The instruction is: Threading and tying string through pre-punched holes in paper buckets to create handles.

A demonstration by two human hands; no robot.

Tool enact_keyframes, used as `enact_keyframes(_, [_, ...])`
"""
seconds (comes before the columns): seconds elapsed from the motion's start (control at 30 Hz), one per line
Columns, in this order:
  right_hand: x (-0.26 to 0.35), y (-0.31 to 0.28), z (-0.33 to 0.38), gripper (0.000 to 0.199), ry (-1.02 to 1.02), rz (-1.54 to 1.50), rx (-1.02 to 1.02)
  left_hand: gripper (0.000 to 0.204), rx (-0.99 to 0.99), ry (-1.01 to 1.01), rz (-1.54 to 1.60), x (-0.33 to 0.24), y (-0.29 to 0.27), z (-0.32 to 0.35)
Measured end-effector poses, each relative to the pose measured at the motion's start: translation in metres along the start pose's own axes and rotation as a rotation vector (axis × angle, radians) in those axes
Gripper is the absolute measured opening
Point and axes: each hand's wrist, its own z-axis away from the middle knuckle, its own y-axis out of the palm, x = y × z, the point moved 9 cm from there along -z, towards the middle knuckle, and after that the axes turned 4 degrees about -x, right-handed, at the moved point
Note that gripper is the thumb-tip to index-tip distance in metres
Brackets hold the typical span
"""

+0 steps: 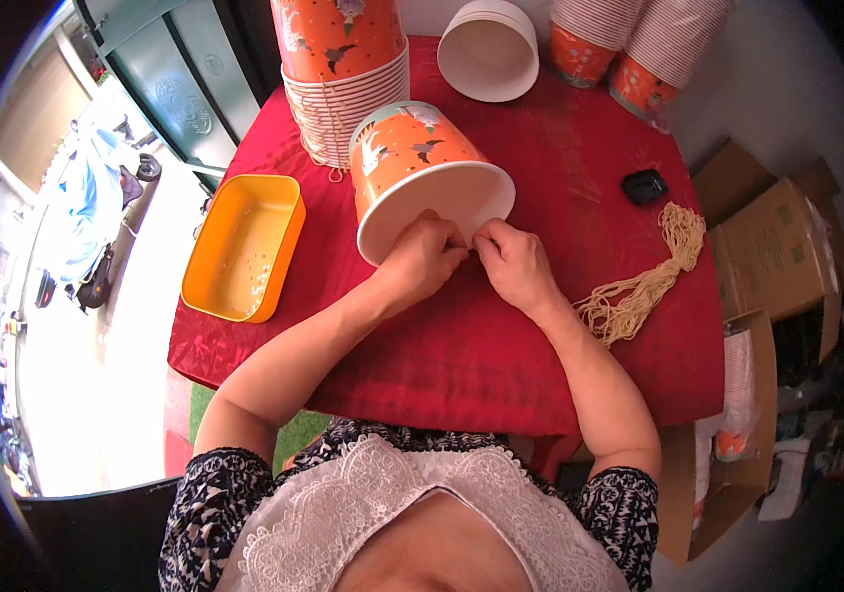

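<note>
An orange patterned paper bucket (422, 148) lies tilted on the red-covered table (580, 380), its white open mouth toward me. My left hand (424, 259) is closed in a pinch in front of the mouth, near the lower rim. Close beside it, my right hand (516, 261) pinches too, at the rim's lower right. The fingertips of both almost meet; what lies between them is too small to make out. To the right of my right forearm rests a bundle of cream cords (644, 281).
A yellow plastic tub (244, 247), holding small bits, stands at the left. Behind the bucket rises a stack of similar buckets (343, 89). White tubs (488, 51) and more bucket stacks (664, 64) are at the back. A small black object (644, 185) lies right; cardboard boxes (772, 252) flank the table.
</note>
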Motion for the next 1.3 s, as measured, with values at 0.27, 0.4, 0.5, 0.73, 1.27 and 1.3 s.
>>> enact_keyframes(0.27, [0.016, -0.011, 0.007, 0.012, 0.005, 0.010, -0.024, 0.017, 0.046, -0.077, -0.012, -0.003, 0.001, -0.006])
enact_keyframes(0.4, [0.030, -0.007, 0.026, 0.015, 0.014, 0.287, 0.107, 0.017, 0.049, -0.107, 0.000, -0.001, 0.000, -0.003])
enact_keyframes(0.5, [0.036, 0.005, 0.031, 0.012, -0.075, 0.267, 0.207, 0.018, 0.045, -0.071, -0.015, -0.004, -0.002, -0.005])
enact_keyframes(0.73, [0.002, -0.002, 0.011, 0.015, 0.152, -0.227, 0.046, 0.016, 0.060, -0.004, 0.012, -0.006, -0.002, -0.005])
enact_keyframes(1.27, [0.022, -0.007, 0.007, 0.011, 0.032, -0.112, -0.019, 0.016, 0.223, -0.217, 0.193, 0.001, 0.012, 0.000])
enact_keyframes(1.3, [0.025, -0.008, 0.007, 0.011, 0.028, -0.124, -0.026, 0.015, 0.130, -0.081, 0.130, -0.004, 0.008, -0.001])
